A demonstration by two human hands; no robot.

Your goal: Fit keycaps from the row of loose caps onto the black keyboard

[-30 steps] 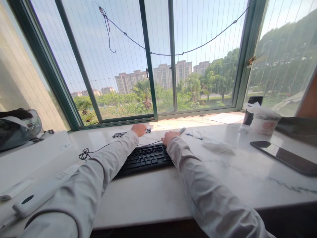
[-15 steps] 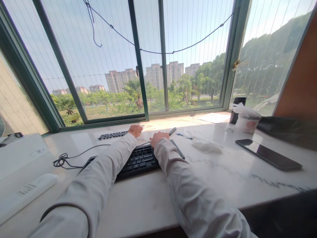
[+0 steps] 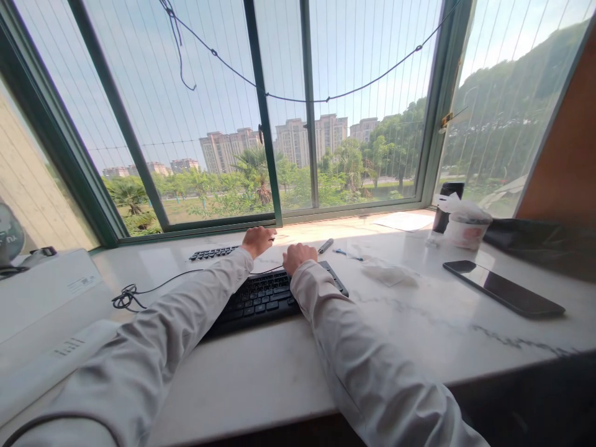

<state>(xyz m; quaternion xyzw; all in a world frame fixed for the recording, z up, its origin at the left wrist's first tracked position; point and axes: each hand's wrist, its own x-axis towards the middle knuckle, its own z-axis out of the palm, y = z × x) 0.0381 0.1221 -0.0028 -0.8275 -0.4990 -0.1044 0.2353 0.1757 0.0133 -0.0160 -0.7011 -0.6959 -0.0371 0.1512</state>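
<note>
My left hand (image 3: 257, 239) is curled, knuckles up, over the right end of a slim far keyboard (image 3: 212, 252) by the window sill; what its fingers hold is hidden. My right hand (image 3: 298, 256) is closed at the back edge of a black keyboard (image 3: 265, 298) that lies nearer to me on the white marble counter (image 3: 419, 335), its fingers curled over that edge. Both arms are in pale long sleeves. A black cable (image 3: 128, 297) runs left from the keyboards and ends in a coil.
A dark pen (image 3: 325, 246), a blue pen (image 3: 347, 253) and a crumpled tissue (image 3: 388, 273) lie right of my hands. Farther right are a black phone (image 3: 503, 288), a tissue-topped cup (image 3: 460, 226), a dark cup (image 3: 447, 205). White boxes (image 3: 41, 292) stand at left.
My left hand has lifted a little at the far keyboard's end. My right hand stays at the near keyboard's back edge. The view has swung right, then slightly back.
</note>
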